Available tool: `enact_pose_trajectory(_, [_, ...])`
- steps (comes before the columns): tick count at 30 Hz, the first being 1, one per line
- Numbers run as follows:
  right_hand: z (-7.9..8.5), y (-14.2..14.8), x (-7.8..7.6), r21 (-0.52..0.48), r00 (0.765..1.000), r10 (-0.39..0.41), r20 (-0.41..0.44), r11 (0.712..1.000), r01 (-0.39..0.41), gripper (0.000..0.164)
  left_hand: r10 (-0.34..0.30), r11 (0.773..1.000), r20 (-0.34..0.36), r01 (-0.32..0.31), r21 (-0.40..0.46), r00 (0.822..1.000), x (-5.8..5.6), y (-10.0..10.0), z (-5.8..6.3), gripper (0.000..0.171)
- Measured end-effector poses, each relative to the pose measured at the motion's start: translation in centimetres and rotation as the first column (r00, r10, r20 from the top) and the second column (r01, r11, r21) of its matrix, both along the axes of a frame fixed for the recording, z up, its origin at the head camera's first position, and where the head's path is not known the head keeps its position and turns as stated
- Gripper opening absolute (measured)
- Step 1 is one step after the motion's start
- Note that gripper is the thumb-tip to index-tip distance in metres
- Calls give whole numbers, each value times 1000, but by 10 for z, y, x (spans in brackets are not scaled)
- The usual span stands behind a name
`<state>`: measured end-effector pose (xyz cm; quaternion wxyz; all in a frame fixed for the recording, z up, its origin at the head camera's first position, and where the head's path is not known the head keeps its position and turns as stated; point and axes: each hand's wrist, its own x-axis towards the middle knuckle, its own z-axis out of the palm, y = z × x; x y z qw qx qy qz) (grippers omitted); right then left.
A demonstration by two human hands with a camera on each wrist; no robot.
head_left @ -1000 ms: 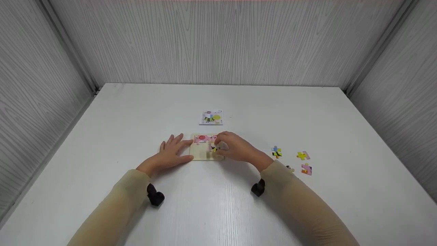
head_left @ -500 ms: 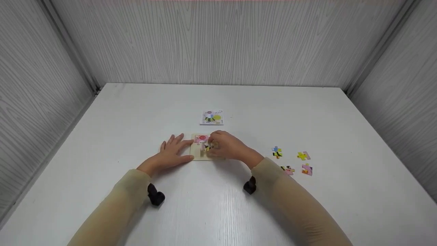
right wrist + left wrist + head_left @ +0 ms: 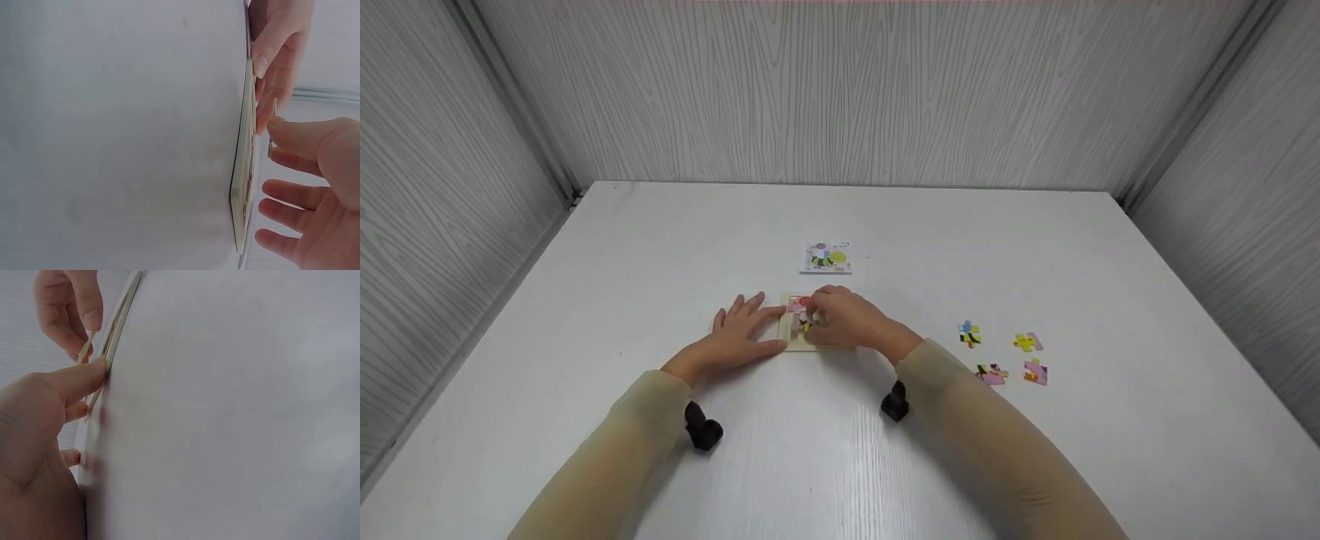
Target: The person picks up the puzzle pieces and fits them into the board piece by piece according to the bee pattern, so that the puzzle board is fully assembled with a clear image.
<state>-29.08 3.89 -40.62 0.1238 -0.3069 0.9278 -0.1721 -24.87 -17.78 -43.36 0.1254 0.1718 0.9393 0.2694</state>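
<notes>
My left hand (image 3: 735, 339) lies with fingers spread beside a small pale wooden puzzle board (image 3: 810, 348), thumb and index finger resting on its left edge. Over the board, my right hand (image 3: 849, 319) pinches a jigsaw piece (image 3: 801, 325) between thumb and fingers. In the right wrist view that piece (image 3: 274, 106) is seen edge-on, held just above the board (image 3: 241, 188), while the other fingers stay stretched out. Pink pieces (image 3: 796, 304) with a red patch fill the board's upper left part. My right hand hides much of the board's right side.
Beyond the board a square picture card (image 3: 826, 258) showing a bee lies on the white table (image 3: 660, 240). Several loose jigsaw pieces (image 3: 970, 334) lie at the right, near my right sleeve (image 3: 960, 397). Grey wood-grain panels (image 3: 840, 97) surround the table at the back and sides.
My right hand has moved left across the board with the jigsaw piece, uncovering a loose piece near the sleeve. The left hand has stayed in place.
</notes>
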Motion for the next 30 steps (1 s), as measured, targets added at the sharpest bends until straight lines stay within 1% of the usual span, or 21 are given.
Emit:
enact_pose_trajectory(8, [-2,-7,-5,44,999,8,-33,999,-6,35,0,1000,16,0,5,1000,0,0,0,67])
enact_pose_trajectory(14, [-2,-11,-8,61,999,16,-47,998,-13,36,2,1000,8,-2,1,1000,0,-2,-1,67])
enact_pose_trajectory(19, [-1,-12,-8,70,998,27,-63,997,-23,35,1,1000,10,-1,1,1000,0,-2,-1,67])
enact_pose_trajectory(26, [-4,-12,-7,79,991,51,-121,996,-42,31,1,1000,-10,-1,-6,1000,1,-1,0,67])
enact_pose_trajectory(30, [-5,-13,-7,78,991,50,-126,996,-40,30,6,1000,0,-6,-1,1000,1,-1,0,67])
